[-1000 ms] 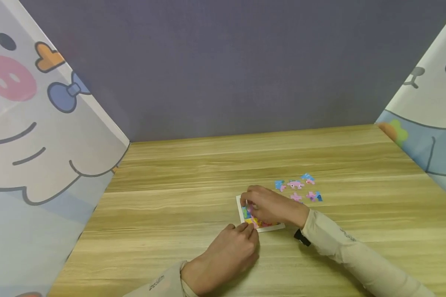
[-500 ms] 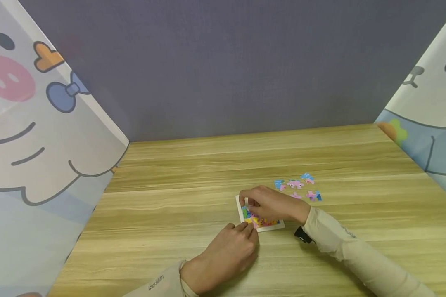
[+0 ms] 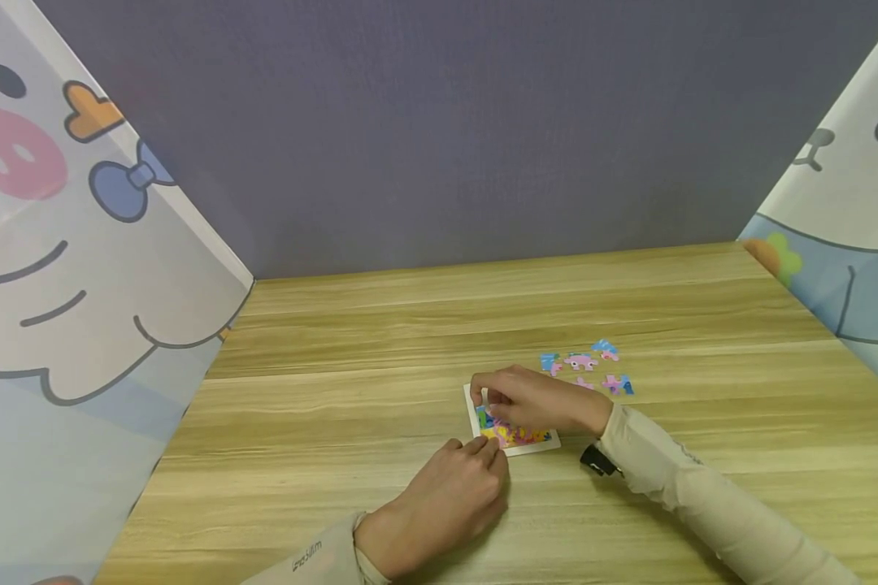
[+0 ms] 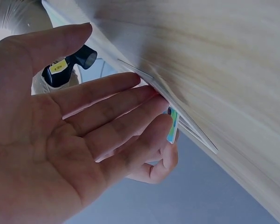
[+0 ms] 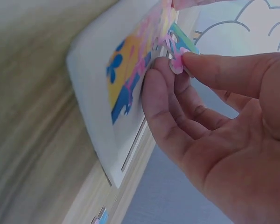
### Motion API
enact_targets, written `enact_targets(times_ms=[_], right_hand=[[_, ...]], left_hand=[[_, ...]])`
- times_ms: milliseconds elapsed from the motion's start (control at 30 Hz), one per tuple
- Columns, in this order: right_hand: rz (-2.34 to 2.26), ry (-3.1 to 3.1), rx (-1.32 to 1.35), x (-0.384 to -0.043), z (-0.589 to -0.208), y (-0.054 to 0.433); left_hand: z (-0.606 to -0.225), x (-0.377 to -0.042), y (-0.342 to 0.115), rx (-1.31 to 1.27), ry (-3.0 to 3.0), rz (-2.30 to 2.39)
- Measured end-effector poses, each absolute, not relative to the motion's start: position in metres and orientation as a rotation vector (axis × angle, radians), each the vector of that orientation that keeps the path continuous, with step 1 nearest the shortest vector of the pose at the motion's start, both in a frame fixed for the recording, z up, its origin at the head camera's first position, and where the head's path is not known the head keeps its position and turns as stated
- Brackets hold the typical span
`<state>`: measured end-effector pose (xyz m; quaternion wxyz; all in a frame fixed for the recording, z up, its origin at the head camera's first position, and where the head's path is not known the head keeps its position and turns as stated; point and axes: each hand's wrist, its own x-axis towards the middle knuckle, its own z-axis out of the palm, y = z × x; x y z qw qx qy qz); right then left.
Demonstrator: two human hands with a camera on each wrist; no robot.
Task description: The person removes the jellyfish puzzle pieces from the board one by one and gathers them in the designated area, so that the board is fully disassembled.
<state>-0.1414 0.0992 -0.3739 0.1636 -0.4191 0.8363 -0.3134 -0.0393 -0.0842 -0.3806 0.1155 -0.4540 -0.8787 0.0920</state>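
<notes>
A small jigsaw board with a white frame (image 3: 537, 449) lies on the wooden table, its lower part filled with yellow, pink and blue pieces. My left hand (image 3: 446, 504) rests its fingertips on the board's near left edge; the left wrist view shows those fingers (image 4: 116, 109) mostly straight. Over the board's upper left, my right hand (image 3: 537, 400) pinches a jigsaw piece (image 5: 177, 58) of pink, blue and green between thumb and fingers. That piece is tilted against the board's surface in the right wrist view. From the head view, the right hand hides most of the board's upper half.
Loose jigsaw pieces (image 3: 580, 362) in pink and blue lie on the table (image 3: 351, 341) just beyond the right hand. A black device (image 3: 598, 461) sits under the right wrist. A grey panel (image 3: 468, 138) stands behind, with cartoon-printed panels on both sides.
My right hand has shifted very slightly at the board's upper left, still pinching the piece, and its wrist has turned a little. The left hand stays on the board's edge.
</notes>
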Motion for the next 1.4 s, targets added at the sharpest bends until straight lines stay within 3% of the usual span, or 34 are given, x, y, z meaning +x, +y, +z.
enact_targets(times_ms=[300,967,1400], right_hand=[[-1.069,2.326,-1.071,-0.147,-0.368,0.104],[-0.956,2.509,-1.056,-0.154,-0.343,0.116],[-1.002,2.557,-1.082,-0.152,-0.349,0.142]], left_hand=[[-0.378,-0.04,-0.085,-1.325,-2.585,0.239],[-0.378,-0.038,-0.083,-1.3,-2.558,0.22],[-0.377,-0.038,-0.078,-1.288,-2.57,0.216]])
